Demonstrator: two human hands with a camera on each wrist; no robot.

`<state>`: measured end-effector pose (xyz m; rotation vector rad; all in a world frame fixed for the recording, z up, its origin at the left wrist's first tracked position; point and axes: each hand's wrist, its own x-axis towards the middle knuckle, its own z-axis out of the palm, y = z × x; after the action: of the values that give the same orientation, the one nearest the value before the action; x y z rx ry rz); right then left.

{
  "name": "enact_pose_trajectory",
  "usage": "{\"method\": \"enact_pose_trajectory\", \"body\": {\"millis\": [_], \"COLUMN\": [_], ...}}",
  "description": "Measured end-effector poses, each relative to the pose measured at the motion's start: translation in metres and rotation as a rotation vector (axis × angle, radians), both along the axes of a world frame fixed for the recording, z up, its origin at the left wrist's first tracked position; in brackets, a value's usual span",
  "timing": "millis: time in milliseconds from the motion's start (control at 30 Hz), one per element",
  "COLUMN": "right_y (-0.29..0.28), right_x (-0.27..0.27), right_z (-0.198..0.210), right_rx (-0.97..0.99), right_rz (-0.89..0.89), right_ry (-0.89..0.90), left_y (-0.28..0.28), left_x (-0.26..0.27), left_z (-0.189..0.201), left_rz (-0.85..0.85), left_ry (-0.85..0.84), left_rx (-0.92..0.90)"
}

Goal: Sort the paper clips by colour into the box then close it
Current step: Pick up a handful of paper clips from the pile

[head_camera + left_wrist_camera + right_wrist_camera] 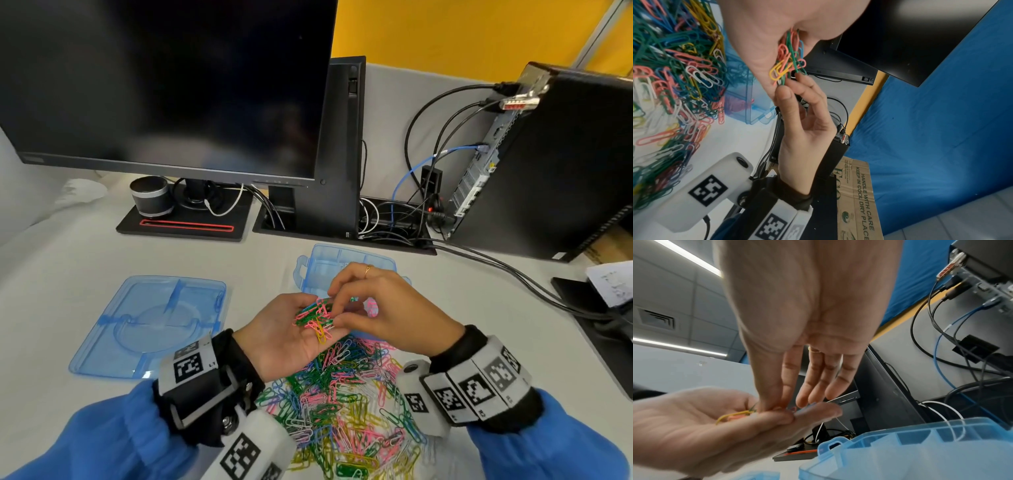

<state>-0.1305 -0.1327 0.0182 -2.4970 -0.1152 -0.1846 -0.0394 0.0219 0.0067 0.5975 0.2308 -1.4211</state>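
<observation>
My left hand (274, 335) lies palm up above the table and carries a small bunch of pink, green and yellow paper clips (317, 317). My right hand (339, 311) reaches into that bunch, thumb and forefinger pinching a clip; the wrist views show the same pinch (772, 405) on the bunch (787, 60). A big mixed pile of clips (342, 404) lies on the table under both hands. The open blue box (318, 263) stands just behind the hands, partly hidden, with some pink clips (371, 306) in one compartment. Its blue lid (154, 318) lies flat to the left.
A dark monitor (171, 85) on a black base (185, 226) with a small speaker (150, 197) stands at the back. A computer tower (565, 164) and trailing cables (513, 274) fill the right side. Papers (609, 281) lie at the right edge.
</observation>
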Motion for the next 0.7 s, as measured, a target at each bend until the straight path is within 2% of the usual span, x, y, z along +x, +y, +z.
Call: {"method": "enact_pose_trajectory", "body": {"millis": [167,367,700], "right_y": [-0.0005,-0.0045,-0.0011], "right_x": [-0.0008,-0.0007,-0.0003], "right_z": [0.0028,0.0068,0.0063], "right_rx": [0.016,0.016,0.055], "right_rz": [0.033,-0.024,-0.127], "right_ry": [0.043,0.034,0.011], "left_y": [0.0001,0.0007,0.0018], "left_x": [-0.0010,0.0006,-0.0058], "left_z": [-0.0029,-0.0013,0.0059], "left_rz": [0.022,0.025,0.016], "left_ry": [0.064,-0.031,-0.070], "left_rx": [0.005,0.024,0.023]}}
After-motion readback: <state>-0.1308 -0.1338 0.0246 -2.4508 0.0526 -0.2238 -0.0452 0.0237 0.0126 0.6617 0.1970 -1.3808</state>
